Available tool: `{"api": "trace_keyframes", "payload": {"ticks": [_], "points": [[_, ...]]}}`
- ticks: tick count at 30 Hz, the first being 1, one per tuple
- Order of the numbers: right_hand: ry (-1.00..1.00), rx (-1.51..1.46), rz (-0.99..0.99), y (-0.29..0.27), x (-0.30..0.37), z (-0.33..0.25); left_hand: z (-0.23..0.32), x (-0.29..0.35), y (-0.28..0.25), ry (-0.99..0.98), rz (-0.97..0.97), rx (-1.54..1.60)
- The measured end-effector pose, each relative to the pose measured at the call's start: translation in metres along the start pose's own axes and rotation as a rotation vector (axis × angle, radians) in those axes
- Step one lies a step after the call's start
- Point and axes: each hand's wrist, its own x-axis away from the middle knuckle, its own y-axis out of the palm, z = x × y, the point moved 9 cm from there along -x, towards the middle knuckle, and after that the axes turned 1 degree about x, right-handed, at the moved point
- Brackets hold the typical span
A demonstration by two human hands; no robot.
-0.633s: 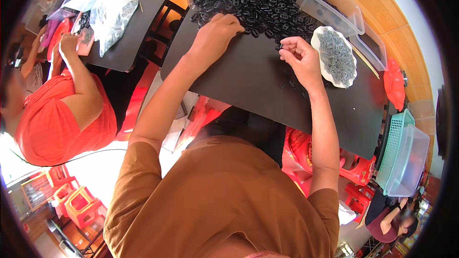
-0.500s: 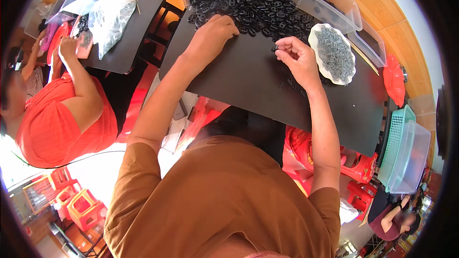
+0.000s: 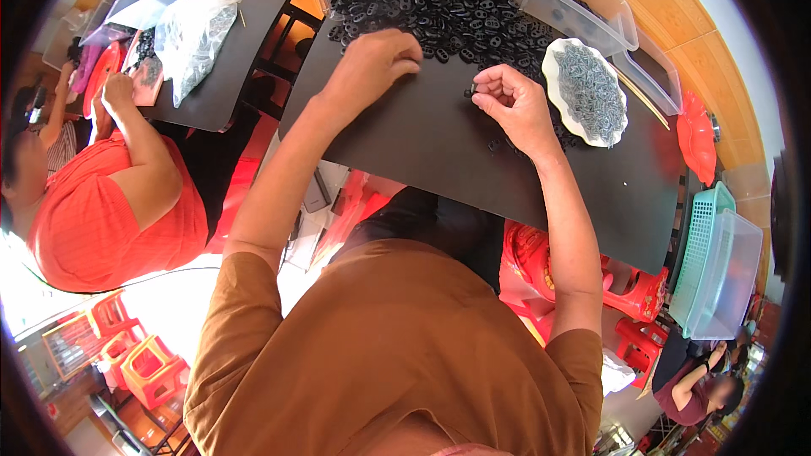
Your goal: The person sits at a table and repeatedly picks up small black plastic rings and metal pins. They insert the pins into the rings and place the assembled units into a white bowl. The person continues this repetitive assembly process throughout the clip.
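Note:
A large heap of small black oval plastic pieces with two holes covers the far part of the dark table. At the heap's near edge, my left hand has its fingers curled together; whatever they hold, if anything, is hidden. My right hand, to the right of it, pinches a small black piece between thumb and fingertips just above the table. Close beside that hand is a white scalloped dish full of tiny grey pieces, perhaps springs. A few small black bits lie below my right hand.
Clear plastic boxes stand behind the dish, with thin sticks beside it. A red dish and a green basket are off to the right. At the left, a person in red works at another table with a plastic bag.
My right hand has moved slightly left with the small black piece, away from the heap's edge. My left hand stays near the heap, its fingers drawn in a little more.

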Motion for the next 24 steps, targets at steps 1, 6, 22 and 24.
{"api": "trace_keyframes", "payload": {"ticks": [1,6,22,24], "points": [[-0.007,0.024,0.005,0.0,0.0,-0.003,0.0,0.001,0.006,-0.059,-0.01,0.125],[-0.018,0.123,-0.038,0.004,0.001,-0.004,-0.011,0.005,0.048,-0.315,-0.057,0.736],[-0.089,0.116,-0.035,0.013,0.0,-0.014,0.001,0.011,0.058,-0.397,-0.119,0.703],[-0.096,0.123,-0.028,0.014,0.0,-0.013,0.002,0.01,0.058,-0.361,-0.114,0.671]]}}
